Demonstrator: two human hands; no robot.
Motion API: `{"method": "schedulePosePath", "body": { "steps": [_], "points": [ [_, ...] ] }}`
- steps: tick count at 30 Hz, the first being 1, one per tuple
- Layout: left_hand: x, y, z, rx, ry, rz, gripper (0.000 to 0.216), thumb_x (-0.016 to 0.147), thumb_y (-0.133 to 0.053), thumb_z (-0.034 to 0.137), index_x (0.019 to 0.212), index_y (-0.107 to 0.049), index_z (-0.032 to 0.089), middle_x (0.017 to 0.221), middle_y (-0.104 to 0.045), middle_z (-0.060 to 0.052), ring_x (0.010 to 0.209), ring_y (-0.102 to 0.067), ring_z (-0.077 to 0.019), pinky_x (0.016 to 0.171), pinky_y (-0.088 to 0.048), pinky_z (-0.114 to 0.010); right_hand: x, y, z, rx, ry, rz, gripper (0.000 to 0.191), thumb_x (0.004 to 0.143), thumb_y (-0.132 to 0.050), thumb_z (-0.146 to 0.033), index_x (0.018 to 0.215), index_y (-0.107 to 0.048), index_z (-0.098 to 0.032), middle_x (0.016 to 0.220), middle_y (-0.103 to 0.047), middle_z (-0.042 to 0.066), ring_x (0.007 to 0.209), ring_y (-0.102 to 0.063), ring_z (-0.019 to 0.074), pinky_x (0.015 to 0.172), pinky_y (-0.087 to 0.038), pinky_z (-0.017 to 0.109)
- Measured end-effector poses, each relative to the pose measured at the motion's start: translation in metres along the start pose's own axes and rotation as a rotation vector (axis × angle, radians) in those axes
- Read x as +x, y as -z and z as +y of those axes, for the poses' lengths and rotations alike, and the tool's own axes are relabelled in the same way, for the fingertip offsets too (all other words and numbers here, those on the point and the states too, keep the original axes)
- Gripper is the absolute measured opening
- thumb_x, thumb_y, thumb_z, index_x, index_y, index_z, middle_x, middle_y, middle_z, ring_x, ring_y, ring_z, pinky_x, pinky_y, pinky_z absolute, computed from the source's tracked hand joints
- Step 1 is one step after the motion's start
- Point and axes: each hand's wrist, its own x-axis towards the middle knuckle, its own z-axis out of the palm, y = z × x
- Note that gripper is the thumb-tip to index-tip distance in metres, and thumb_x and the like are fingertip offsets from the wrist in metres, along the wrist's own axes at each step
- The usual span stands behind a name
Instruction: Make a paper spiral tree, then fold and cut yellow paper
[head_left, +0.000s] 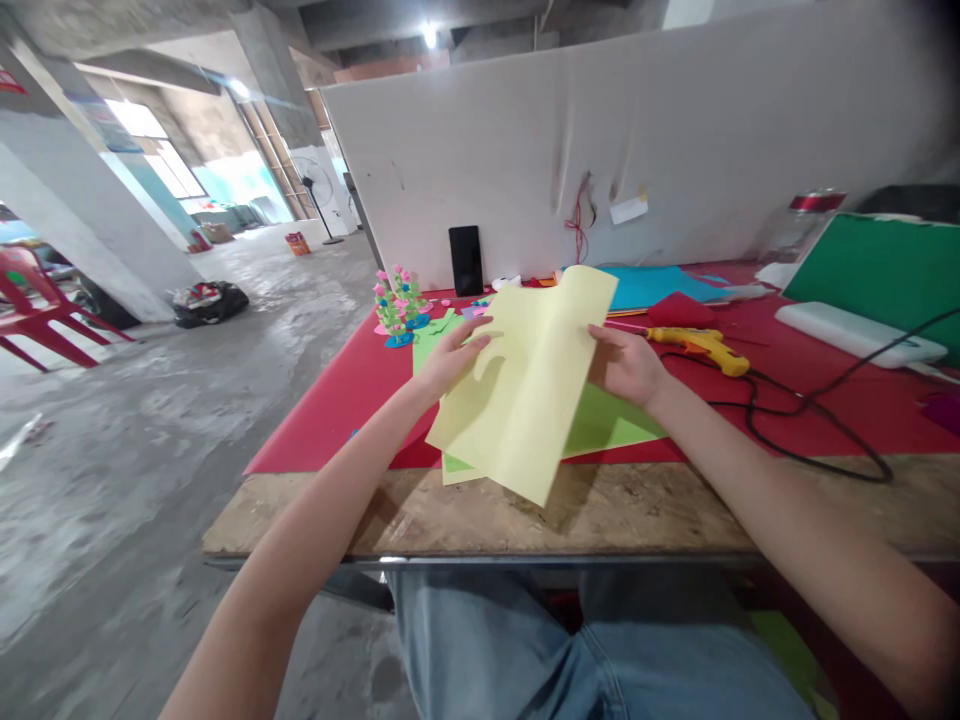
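Between my two hands a sheet of pale yellow paper [517,375] is held up, tilted and bent in a soft curve along its right part. My left hand [456,355] grips its left edge, thumb over the front. At the right edge my right hand [622,362] is closed on the sheet, with some fingers hidden behind it. Beneath lies light green paper [611,418], partly covered by the yellow sheet. Small flower ornaments [401,305] in pink, green and blue stand just beyond my left hand.
A yellow glue gun [701,345] with a black cord [757,415] lies right of my right hand. Blue paper [660,288] rests at the back. A phone [466,260] leans on the white partition [480,150]. A white power bank-like box [859,333] and a green board [885,280] are far right.
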Motion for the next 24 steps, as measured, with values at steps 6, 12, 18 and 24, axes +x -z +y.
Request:
{"method": "schedulePosePath", "body": {
  "steps": [6, 12, 18, 24],
  "points": [
    [-0.003, -0.007, -0.003, 0.155, 0.056, 0.012, 0.044, 0.066, -0.065, 0.028, 0.109, -0.055, 0.022, 0.09, -0.063, -0.003, 0.063, -0.059, -0.013, 0.056, -0.048, -0.023, 0.006, -0.004, 0.016, -0.04, -0.155, -0.137, 0.023, 0.084, -0.038, -0.033, 0.086, -0.053, -0.016, 0.106, -0.056, 0.01, 0.103, -0.051, 0.0215, 0.088, -0.042, 0.045],
    [-0.009, -0.009, 0.009, -0.026, -0.07, -0.128, 0.056, 0.063, -0.067, 0.024, 0.116, -0.049, 0.023, 0.116, -0.055, -0.007, 0.093, -0.058, -0.0233, 0.077, -0.049, -0.033, 0.005, -0.005, 0.017, -0.037, -0.297, -0.228, 0.052, 0.079, -0.033, -0.06, 0.095, -0.051, -0.014, 0.105, -0.055, 0.014, 0.1, -0.052, 0.0235, 0.081, -0.045, 0.041],
    [-0.01, -0.019, 0.001, 0.284, -0.237, -0.141, 0.047, 0.065, -0.063, 0.025, 0.111, -0.051, 0.022, 0.133, -0.037, -0.009, 0.121, -0.035, -0.0287, 0.092, -0.039, -0.04, 0.006, -0.01, 0.028, -0.067, -0.274, -0.282, 0.035, 0.084, -0.036, -0.044, 0.096, -0.055, -0.016, 0.092, -0.061, 0.007, 0.089, -0.055, 0.0179, 0.079, -0.045, 0.033],
    [-0.014, -0.027, -0.003, 0.775, -0.485, -0.023, 0.043, 0.067, -0.06, 0.021, 0.109, -0.052, 0.02, 0.132, -0.036, -0.011, 0.122, -0.031, -0.0289, 0.1, -0.027, -0.049, 0.008, -0.01, 0.039, -0.229, -0.175, -0.209, 0.014, 0.075, -0.047, -0.02, 0.085, -0.055, -0.018, 0.091, -0.061, 0.005, 0.082, -0.056, 0.0144, 0.076, -0.046, 0.03]
  ]
}}
